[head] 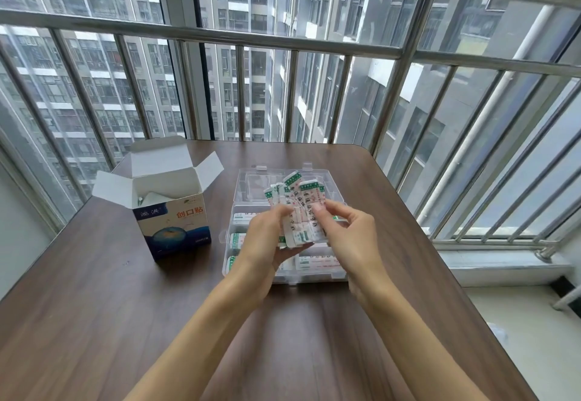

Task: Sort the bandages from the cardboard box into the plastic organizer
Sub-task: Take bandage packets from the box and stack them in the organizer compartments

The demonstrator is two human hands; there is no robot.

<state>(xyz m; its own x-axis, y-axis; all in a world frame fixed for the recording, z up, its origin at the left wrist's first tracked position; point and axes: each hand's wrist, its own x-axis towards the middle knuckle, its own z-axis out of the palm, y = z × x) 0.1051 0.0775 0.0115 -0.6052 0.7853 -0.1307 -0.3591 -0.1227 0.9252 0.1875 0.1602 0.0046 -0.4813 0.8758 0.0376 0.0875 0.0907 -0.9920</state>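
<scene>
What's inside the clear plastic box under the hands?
The plastic organizer holds white bandage packs with green print, lying in its compartments. The left hand, the right hand and the bunch of bandages they hold cover the middle, so what lies there is hidden.

- I see both hands raised over the plastic organizer [284,270], which sits open at the table's [94,306] centre.
- My left hand [267,243] grips a fanned bundle of bandages [294,208] from below.
- My right hand [349,234], at 3 o'clock of the bundle, pinches its strips with thumb and fingers.
- More bandages lie in the organizer's compartments.
- The cardboard box [166,208] stands at 9 o'clock of the organizer, flaps open.
- A window railing [283,39] runs beyond the table at 12 o'clock.
</scene>
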